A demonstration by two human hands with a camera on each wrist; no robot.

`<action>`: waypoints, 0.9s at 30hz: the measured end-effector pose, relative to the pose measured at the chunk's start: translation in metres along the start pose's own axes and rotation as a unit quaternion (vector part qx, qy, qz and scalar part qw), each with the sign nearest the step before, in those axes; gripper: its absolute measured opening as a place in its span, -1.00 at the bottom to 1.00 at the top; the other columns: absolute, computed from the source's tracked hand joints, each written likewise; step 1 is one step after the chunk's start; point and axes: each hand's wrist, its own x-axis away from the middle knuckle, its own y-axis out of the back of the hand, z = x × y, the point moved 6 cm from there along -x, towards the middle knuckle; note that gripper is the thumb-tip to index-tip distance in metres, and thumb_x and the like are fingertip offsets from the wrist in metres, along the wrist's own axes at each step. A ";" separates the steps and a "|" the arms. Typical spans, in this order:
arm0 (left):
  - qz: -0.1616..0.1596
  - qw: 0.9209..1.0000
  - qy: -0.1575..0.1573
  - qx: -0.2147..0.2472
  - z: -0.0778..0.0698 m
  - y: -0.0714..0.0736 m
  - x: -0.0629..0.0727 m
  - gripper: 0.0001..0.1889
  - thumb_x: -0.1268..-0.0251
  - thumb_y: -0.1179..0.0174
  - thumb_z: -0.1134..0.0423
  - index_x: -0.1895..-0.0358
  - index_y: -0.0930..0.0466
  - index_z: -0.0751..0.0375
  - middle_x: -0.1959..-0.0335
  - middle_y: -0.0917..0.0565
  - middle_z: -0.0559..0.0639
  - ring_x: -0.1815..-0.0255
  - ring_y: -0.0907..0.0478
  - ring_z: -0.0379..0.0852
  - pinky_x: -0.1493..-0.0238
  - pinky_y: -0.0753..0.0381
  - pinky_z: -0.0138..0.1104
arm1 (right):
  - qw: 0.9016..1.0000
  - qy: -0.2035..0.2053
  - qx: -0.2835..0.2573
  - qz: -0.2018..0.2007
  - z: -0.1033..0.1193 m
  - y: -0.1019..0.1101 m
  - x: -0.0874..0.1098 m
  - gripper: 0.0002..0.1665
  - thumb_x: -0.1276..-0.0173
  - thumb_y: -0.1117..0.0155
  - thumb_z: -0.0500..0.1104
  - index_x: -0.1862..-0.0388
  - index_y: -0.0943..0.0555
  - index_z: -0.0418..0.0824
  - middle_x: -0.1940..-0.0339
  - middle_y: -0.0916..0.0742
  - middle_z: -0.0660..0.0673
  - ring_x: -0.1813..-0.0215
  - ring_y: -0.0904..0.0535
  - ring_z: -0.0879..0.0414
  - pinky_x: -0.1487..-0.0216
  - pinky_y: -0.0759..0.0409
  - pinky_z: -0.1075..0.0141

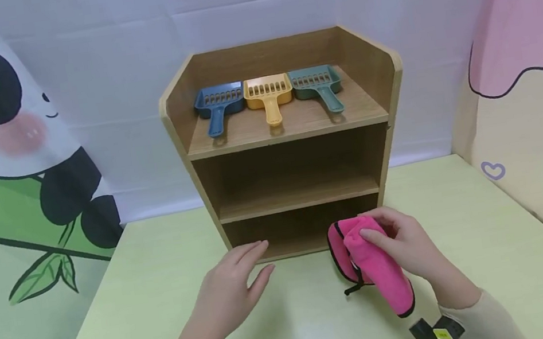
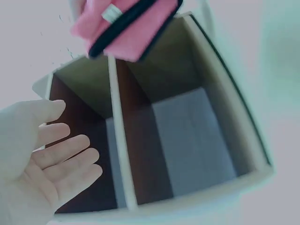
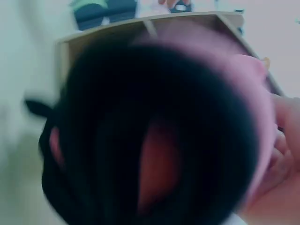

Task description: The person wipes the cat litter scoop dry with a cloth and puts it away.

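Observation:
My right hand (image 1: 406, 240) grips a soft pink plush item with black edging (image 1: 376, 265), pinched between thumb and fingers in front of the shelf's lower right. A short black cord hangs from it, and a white label shows in the left wrist view. Its kind I cannot tell. In the right wrist view its black-edged end blocks most of the picture. My left hand (image 1: 230, 285) is held with loosely extended fingers and nothing in it, before the lower left of the wooden shelf unit (image 1: 297, 203). The left wrist view shows that hand (image 2: 56, 159) beside the shelf compartments.
On the top shelf lie a blue litter scoop (image 1: 219, 104), a yellow one (image 1: 268, 93) and a green one (image 1: 318, 83), side by side with handles forward. The unit stands on a pale table (image 1: 161, 277), backed by a white curtain (image 1: 253, 1) and flanked by cartoon-printed panels.

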 end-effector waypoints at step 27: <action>0.148 0.959 0.229 0.078 0.060 -0.014 0.059 -0.57 -0.20 -0.27 0.10 -0.08 -0.59 0.26 0.01 -0.68 0.11 -0.06 -0.60 0.08 -0.06 -0.57 -0.04 | 0.950 -0.192 0.221 0.104 -0.103 0.037 0.028 -0.34 -0.23 -0.34 -0.06 -0.16 -0.38 -0.43 0.28 -0.62 -0.17 0.36 -0.48 0.09 0.43 -0.57 0.32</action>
